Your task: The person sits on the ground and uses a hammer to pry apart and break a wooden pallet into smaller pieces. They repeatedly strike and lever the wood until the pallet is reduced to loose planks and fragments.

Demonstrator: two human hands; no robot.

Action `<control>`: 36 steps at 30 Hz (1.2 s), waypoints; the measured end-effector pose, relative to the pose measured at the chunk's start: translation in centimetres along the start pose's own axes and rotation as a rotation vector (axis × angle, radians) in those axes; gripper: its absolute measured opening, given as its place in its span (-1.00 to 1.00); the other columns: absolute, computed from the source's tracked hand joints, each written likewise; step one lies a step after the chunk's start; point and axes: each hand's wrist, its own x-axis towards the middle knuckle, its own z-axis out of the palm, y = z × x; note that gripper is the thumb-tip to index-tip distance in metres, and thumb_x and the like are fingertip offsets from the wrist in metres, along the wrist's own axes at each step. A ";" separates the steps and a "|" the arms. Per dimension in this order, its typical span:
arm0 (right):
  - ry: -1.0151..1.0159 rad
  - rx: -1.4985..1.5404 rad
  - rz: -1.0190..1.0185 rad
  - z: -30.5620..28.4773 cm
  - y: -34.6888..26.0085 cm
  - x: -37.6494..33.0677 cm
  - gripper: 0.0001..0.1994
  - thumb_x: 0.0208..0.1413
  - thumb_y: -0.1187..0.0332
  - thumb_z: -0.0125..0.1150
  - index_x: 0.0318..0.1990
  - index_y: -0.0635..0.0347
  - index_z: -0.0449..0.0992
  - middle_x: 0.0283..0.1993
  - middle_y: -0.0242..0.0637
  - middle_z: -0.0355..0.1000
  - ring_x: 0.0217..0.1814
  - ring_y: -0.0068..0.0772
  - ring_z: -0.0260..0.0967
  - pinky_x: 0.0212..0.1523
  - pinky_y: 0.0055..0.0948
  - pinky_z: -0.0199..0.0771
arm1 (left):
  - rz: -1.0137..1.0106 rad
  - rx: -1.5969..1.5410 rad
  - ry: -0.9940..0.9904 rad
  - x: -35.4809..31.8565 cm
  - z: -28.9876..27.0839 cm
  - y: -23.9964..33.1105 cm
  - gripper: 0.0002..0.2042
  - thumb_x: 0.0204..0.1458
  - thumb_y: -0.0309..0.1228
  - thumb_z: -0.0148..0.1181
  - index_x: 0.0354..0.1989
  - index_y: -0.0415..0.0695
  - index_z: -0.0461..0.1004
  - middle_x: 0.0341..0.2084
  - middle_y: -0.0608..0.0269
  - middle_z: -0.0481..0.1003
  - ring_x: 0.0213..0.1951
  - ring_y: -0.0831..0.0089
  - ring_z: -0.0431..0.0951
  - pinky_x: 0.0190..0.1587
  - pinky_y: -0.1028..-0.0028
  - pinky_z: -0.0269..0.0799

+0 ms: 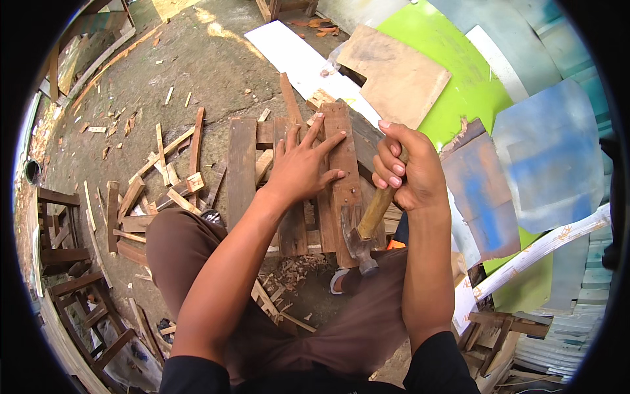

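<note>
Where left hand (300, 166) rests, plank (346, 189) looks reddish-brown, worn.

Letter-like marks (564, 234) on the white strip (535, 257), between three and four o'clock, are too small to read.

Ground (223, 72): rough, grey-brown, cracked beyond the slat frame (242, 157). Directly on it: offcuts (196, 141) heaped loosely left of the frame, sticks (169, 96) scattered farther out, shavings (305, 270) on the near side, dry leaves (321, 25) far side. Can't see how the frame stands.
</note>
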 end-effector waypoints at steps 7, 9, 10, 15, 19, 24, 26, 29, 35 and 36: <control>0.048 -0.005 0.049 1.4 0.6 3.8 -0.60 0.32 0.11 0.33 -0.46 -0.01 0.27 -0.72 -0.57 0.06 -0.77 -0.65 0.02 -0.67 -0.49 0.15 | 0.023 -0.042 0.038 0.7 -1.0 0.1 -0.26 -0.09 0.06 0.53 0.32 0.28 0.38 0.46 0.10 0.12 0.41 -0.24 0.15 0.35 -0.25 0.23; 0.067 -0.001 0.063 1.7 0.7 4.5 -0.60 0.33 0.11 0.32 -0.46 -0.01 0.26 -0.72 -0.58 0.06 -0.77 -0.66 0.02 -0.67 -0.50 0.15 | 0.013 -0.076 -0.004 0.9 -1.2 0.0 -0.25 -0.07 0.09 0.51 0.32 0.22 0.37 0.46 0.09 0.11 0.40 -0.29 0.14 0.35 -0.27 0.25; 0.048 -0.008 0.077 1.7 0.7 4.7 -0.60 0.33 0.11 0.32 -0.46 -0.02 0.26 -0.72 -0.59 0.06 -0.77 -0.66 0.01 -0.68 -0.51 0.15 | 0.011 -0.072 -0.006 0.9 -1.3 0.0 -0.25 -0.07 0.08 0.52 0.32 0.21 0.37 0.46 0.09 0.11 0.40 -0.28 0.15 0.34 -0.27 0.26; -0.095 -0.038 0.159 0.9 0.2 5.3 -0.60 0.34 0.10 0.30 -0.46 -0.03 0.25 -0.72 -0.63 0.05 -0.79 -0.70 -0.01 -0.72 -0.55 0.10 | 0.000 -0.059 -0.019 0.9 -1.5 0.1 -0.25 -0.09 0.08 0.53 0.31 0.20 0.38 0.45 0.10 0.11 0.39 -0.28 0.16 0.32 -0.27 0.28; 0.062 0.081 0.125 0.8 -0.1 5.6 -0.59 0.37 0.09 0.25 -0.47 -0.05 0.25 -0.74 -0.64 0.02 -0.80 -0.72 -0.06 -0.74 -0.57 0.05 | -0.014 -0.063 -0.023 1.0 -1.4 0.3 -0.26 -0.10 0.06 0.54 0.29 0.21 0.39 0.46 0.11 0.10 0.38 -0.26 0.18 0.32 -0.25 0.29; 0.070 0.018 0.018 1.4 0.0 5.7 -0.61 0.39 0.13 0.19 -0.48 -0.04 0.24 -0.75 -0.64 0.01 -0.81 -0.71 -0.10 -0.75 -0.56 0.02 | -0.003 -0.070 -0.004 1.0 -1.3 0.2 -0.28 -0.11 0.02 0.56 0.27 0.22 0.40 0.45 0.08 0.11 0.36 -0.25 0.21 0.26 -0.25 0.34; 0.062 -0.002 -0.032 1.7 0.3 5.5 -0.62 0.40 0.15 0.17 -0.48 -0.03 0.24 -0.74 -0.63 0.01 -0.81 -0.71 -0.11 -0.76 -0.56 0.01 | 0.002 -0.072 0.015 1.0 -1.2 0.3 -0.28 -0.11 0.02 0.56 0.27 0.22 0.40 0.44 0.07 0.11 0.36 -0.25 0.22 0.24 -0.24 0.35; 0.066 0.004 -0.132 1.7 0.7 4.4 -0.63 0.41 0.19 0.13 -0.49 -0.01 0.23 -0.75 -0.60 0.00 -0.83 -0.69 -0.12 -0.78 -0.55 0.01 | -0.004 -0.071 0.006 0.9 -1.3 0.4 -0.28 -0.12 0.01 0.56 0.26 0.22 0.40 0.45 0.07 0.11 0.35 -0.26 0.23 0.23 -0.24 0.36; -0.088 0.004 -0.321 0.9 0.6 0.1 -0.60 0.41 0.22 0.07 -0.53 0.06 0.18 -0.76 -0.49 0.01 -0.84 -0.61 -0.10 -0.78 -0.48 0.04 | -0.038 -0.062 -0.018 1.1 -1.7 0.8 -0.27 -0.13 -0.01 0.57 0.26 0.21 0.39 0.48 0.08 0.08 0.37 -0.27 0.23 0.23 -0.23 0.35; -0.078 -0.002 -0.330 0.9 0.5 0.0 -0.60 0.40 0.22 0.07 -0.53 0.05 0.17 -0.77 -0.48 0.01 -0.84 -0.61 -0.10 -0.78 -0.47 0.05 | -0.049 -0.050 -0.043 1.2 -1.7 0.8 -0.27 -0.13 -0.02 0.58 0.26 0.21 0.39 0.48 0.08 0.07 0.37 -0.27 0.22 0.24 -0.23 0.35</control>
